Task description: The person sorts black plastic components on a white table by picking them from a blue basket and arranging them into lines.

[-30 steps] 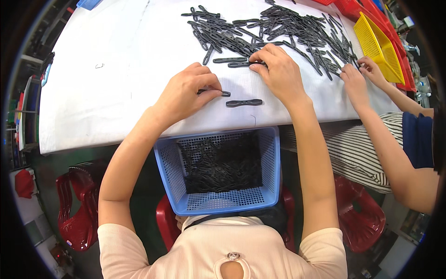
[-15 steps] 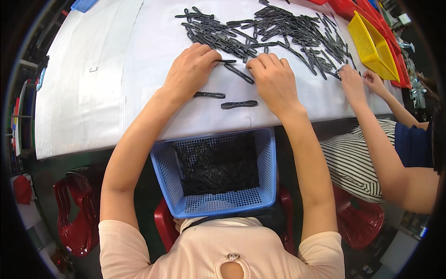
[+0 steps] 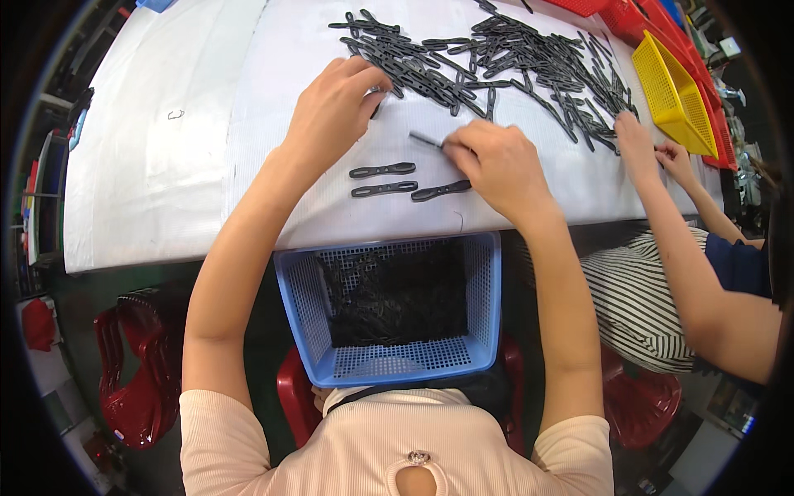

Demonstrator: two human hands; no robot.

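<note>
My left hand is closed at the near left edge of a heap of black plastic strips. A dark strip shows between its thumb and fingers, mostly hidden. My right hand pinches the end of another black strip, slightly smeared by motion, over the white table. Below it lie three loose strips with slotted ends: an upper one, a lower one and one on the right, close to my right hand.
A blue perforated basket holding many black strips stands below the table edge, in front of my body. More strips spread farther right, where a co-worker's hands work. Beyond are a yellow basket and red trays.
My left hand has drawn back slightly up and left. My right hand has come nearer with a strip in its fingers. Three strips now lie before me, where two lay near the edge.
</note>
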